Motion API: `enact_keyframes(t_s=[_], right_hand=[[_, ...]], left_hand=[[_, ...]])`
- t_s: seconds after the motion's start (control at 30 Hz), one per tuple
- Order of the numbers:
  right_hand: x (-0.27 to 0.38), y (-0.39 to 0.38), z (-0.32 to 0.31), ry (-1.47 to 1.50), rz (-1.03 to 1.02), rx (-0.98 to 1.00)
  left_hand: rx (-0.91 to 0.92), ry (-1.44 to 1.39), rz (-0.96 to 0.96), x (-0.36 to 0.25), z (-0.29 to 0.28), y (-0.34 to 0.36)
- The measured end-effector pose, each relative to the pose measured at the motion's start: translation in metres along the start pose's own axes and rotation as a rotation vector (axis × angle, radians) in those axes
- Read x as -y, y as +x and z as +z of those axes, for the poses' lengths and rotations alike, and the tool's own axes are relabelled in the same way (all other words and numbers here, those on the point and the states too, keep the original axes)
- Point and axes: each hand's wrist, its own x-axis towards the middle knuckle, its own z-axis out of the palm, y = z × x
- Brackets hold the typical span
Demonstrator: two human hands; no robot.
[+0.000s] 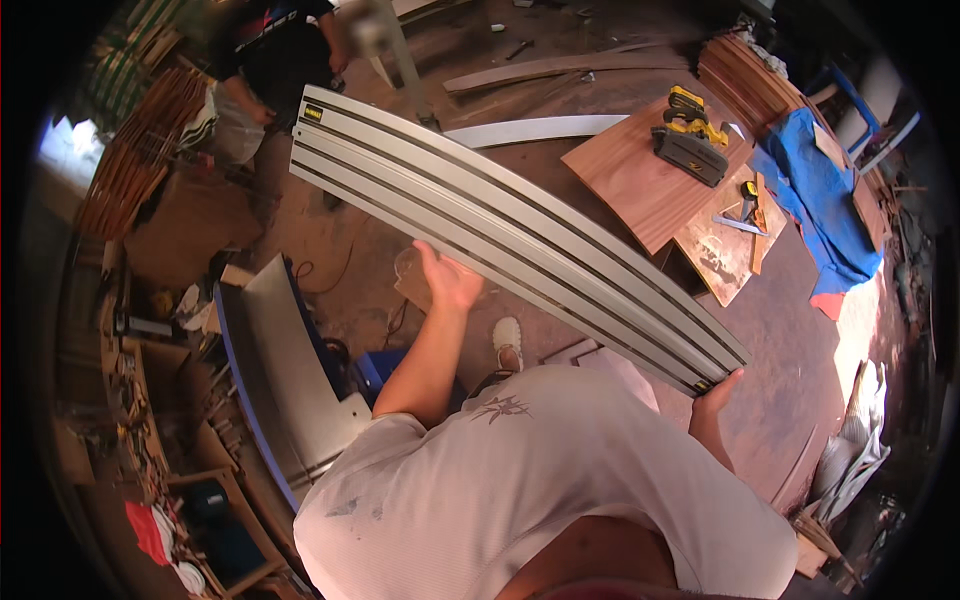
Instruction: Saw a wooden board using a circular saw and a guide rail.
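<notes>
I carry a long silver guide rail [520, 240] with dark lengthwise strips, slanting from upper left down to lower right across the view. My left hand [450, 275] holds it at the lower edge left of its middle, thumb up and fingers partly hidden beneath. My right hand [717, 390] grips it at the lower right end, with its fingers mostly behind the rail. Beyond the rail, a wooden board [620, 175] on a worn work top [715, 275] bears a yellow-and-black power tool [690, 140], a tape measure [750, 195] and a square [738, 225].
A co-worker in dark clothes [275, 50] is at the upper left. A blue-edged metal machine table [280, 340] stands left of my legs, beside cluttered wooden shelving [215, 480]. A blue tarp [825, 210] lies at right. Long strips [530, 130] and cables [310, 270] lie about.
</notes>
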Motion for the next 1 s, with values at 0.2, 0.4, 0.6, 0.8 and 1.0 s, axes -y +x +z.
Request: enact_keyframes(t_s=[0.2, 0.4, 0.6, 0.8, 1.0], right_hand=[[-0.009, -0.007, 0.074, 0.006, -0.003, -0.108], [-0.024, 0.0, 0.102, 0.023, 0.013, -0.126], [-0.059, 0.032, 0.093, 0.157, 0.242, -0.042], [-0.103, 0.104, 0.12, 0.135, 0.279, -0.101], [-0.14, 0.157, 0.168, 0.16, 0.377, -0.041]], left_hand=[[-0.056, 0.056, -0.061, -0.023, 0.021, 0.085], [-0.01, 0.035, -0.157, -0.029, 0.021, 0.156], [0.025, 0.105, -0.108, -0.015, 0.027, 0.206], [0.107, 0.18, -0.173, 0.001, 0.05, 0.283], [0.135, 0.239, -0.113, 0.049, 0.114, 0.387]])
